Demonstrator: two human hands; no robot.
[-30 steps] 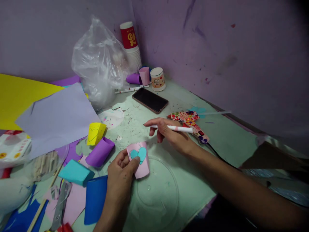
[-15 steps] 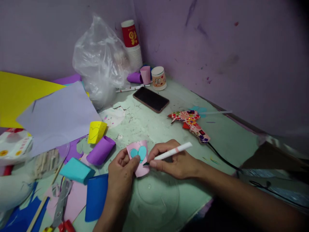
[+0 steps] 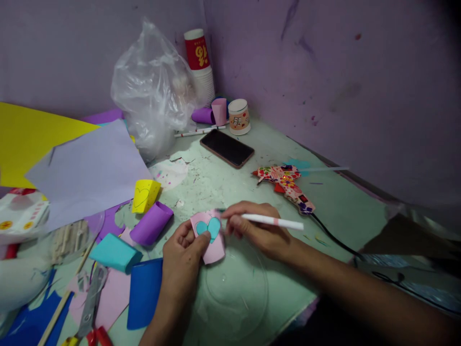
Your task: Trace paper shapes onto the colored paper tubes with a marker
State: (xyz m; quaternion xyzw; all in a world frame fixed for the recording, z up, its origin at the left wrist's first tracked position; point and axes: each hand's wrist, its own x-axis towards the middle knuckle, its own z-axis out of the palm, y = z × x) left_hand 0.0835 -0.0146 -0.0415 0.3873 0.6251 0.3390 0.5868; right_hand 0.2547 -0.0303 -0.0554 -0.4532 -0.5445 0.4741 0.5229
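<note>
My left hand point(image 3: 183, 252) pinches a small pink paper cup point(image 3: 212, 240) with a teal heart point(image 3: 209, 227) stuck on its side, the thumb pressing on the heart's lower edge. My right hand point(image 3: 254, 228) grips a white pen point(image 3: 270, 221) lying almost level, its tip at the cup's upper right edge beside the heart. Both hands hover low over the pale green table point(image 3: 259, 144), above a clear plastic lid point(image 3: 234, 288).
A patterned glue gun point(image 3: 286, 185) with a black cord lies right of the hands. A phone point(image 3: 226, 148), paper cups point(image 3: 199, 67) and a plastic bag point(image 3: 154, 91) sit at the back. Purple point(image 3: 151, 223), yellow point(image 3: 144, 194) and teal point(image 3: 113, 252) wrapped cups, paper sheets and scissors point(image 3: 86, 312) crowd the left.
My right hand came from near the glue gun to the cup with the pen, touched the heart's lower right, then shifted the tip up to the cup's top edge. The left hand stayed.
</note>
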